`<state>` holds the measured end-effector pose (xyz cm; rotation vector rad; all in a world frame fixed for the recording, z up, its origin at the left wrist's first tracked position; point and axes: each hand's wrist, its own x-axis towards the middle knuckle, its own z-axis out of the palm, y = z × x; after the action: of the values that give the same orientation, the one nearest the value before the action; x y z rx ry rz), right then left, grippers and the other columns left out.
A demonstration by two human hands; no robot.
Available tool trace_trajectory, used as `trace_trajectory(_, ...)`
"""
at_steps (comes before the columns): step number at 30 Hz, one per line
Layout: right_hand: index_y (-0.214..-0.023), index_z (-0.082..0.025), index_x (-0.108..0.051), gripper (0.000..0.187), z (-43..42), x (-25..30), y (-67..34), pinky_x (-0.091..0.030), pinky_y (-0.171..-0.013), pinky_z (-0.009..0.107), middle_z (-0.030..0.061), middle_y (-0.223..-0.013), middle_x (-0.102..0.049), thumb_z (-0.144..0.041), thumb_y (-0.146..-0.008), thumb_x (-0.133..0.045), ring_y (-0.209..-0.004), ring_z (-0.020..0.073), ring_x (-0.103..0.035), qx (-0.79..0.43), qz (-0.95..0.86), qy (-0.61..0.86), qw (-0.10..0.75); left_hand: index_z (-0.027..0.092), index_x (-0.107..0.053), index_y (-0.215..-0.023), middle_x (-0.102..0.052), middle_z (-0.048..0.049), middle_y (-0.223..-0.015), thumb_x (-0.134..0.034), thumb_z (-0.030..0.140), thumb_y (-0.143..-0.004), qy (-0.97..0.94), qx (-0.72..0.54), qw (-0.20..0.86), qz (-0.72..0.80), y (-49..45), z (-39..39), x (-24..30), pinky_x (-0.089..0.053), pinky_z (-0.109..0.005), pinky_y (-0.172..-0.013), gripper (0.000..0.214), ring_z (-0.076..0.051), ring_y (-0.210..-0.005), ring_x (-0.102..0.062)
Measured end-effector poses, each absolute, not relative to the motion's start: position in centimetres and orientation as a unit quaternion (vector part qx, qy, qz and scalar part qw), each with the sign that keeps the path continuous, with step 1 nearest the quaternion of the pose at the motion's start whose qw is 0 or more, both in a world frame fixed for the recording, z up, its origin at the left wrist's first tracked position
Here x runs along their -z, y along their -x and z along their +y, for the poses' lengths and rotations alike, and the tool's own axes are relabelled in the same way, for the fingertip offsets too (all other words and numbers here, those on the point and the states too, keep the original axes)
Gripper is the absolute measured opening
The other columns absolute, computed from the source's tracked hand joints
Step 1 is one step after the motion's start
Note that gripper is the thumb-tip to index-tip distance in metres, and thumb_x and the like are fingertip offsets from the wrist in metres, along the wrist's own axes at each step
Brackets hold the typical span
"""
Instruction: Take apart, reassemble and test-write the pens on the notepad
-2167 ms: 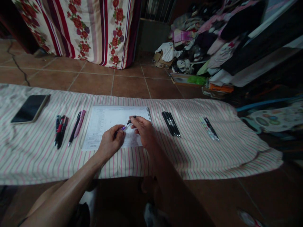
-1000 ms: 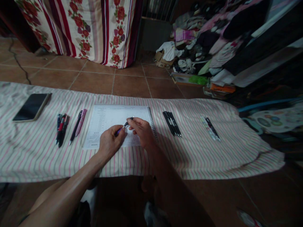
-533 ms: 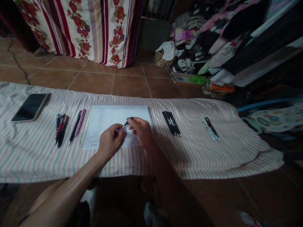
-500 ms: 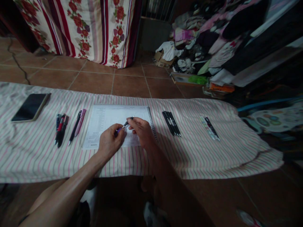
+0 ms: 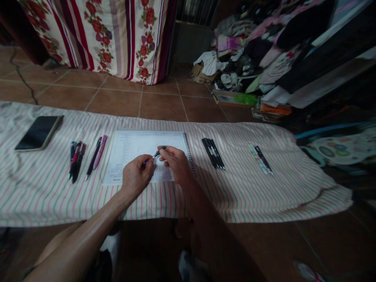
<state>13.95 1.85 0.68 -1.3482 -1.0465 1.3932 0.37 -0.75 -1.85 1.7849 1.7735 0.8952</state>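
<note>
Over the spiral notebook (image 5: 141,139), both my hands pinch one pen (image 5: 157,154). My left hand (image 5: 136,174) is closed on its purple end. The fingers of my right hand (image 5: 174,158) grip the dark end, higher and to the right. A thin pale stretch of the pen shows between the hands; whether its parts are joined there, I cannot tell. Printed sheets lie on the notebook beneath my hands, and its wire spiral runs down the right side.
Left of the notebook lie a pink pen (image 5: 100,152) beside a dark one, several more pens (image 5: 76,162) and a phone (image 5: 39,133). To its right are black pens (image 5: 213,153) and a pale-and-black pair (image 5: 261,159). A striped cloth (image 5: 264,199) covers the surface.
Hardly anything differs. My left hand has shifted very slightly left on the purple end; my right hand keeps its place.
</note>
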Motion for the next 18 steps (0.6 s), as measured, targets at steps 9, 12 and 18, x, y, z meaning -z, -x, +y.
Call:
trace_trajectory(9, -0.088, -0.015, -0.065, 0.021, 2.02, -0.54, -13.89, -0.036, -0.047, 0.018, 0.0014, -0.075, -0.066, -0.026, -0.071, -0.059, -0.058, 0.0078, -0.054, -0.576, -0.393, 0.545, 0.466, 0.019, -0.068, -0.086, -0.066, -0.0021, -0.071, -0.048, 0.034, -0.084, -0.649, -0.309, 0.226, 0.658, -0.45, -0.82, 1.71, -0.036, -0.025, -0.058, 0.025, -0.014, -0.061, -0.056)
trace_trajectory(12, -0.087, -0.016, -0.066, 0.022, 2.08, -0.43, -14.05, -0.036, -0.048, 0.019, 0.0012, -0.073, -0.066, -0.028, -0.070, -0.060, -0.057, 0.0081, -0.054, -0.574, -0.388, 0.545, 0.472, 0.019, -0.068, -0.088, -0.066, -0.0020, -0.070, -0.048, 0.034, -0.084, -0.647, -0.304, 0.232, 0.660, -0.46, -0.83, 1.68, -0.036, -0.024, -0.057, 0.026, -0.013, -0.060, -0.056)
trace_trajectory(18, -0.089, -0.016, -0.065, 0.025, 2.21, -0.23, -14.32, -0.037, -0.047, 0.019, 0.0009, -0.072, -0.066, -0.030, -0.068, -0.062, -0.056, 0.0079, -0.054, -0.569, -0.383, 0.544, 0.483, 0.019, -0.068, -0.088, -0.068, -0.0032, -0.073, -0.048, 0.035, -0.084, -0.653, -0.292, 0.233, 0.659, -0.39, -0.89, 1.53, -0.037, -0.026, -0.059, 0.026, -0.015, -0.063, -0.058)
